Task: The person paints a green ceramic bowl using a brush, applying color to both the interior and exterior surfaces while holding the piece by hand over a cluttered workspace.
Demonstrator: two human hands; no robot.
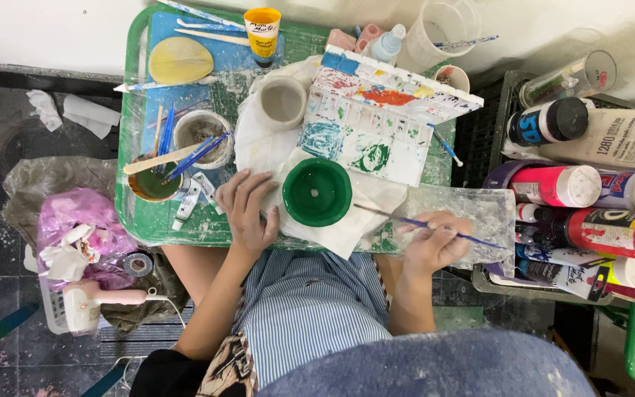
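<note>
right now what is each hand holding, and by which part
The right hand grips a thin blue-handled paintbrush around the middle of its handle. The left hand holds nothing; it rests flat on the white cloth beside the round green bowl.

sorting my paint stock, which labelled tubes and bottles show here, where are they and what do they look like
Yellow paint tube: top of the green table, upright, dark label band.
Small white tubes: beside the left hand, lying flat.
White bottle: right crate, on its side, black cap, dark print.
Pink bottle: below it, white cap.
Red bottle: lower right, white cap.
Right hand holds a brush.
</note>
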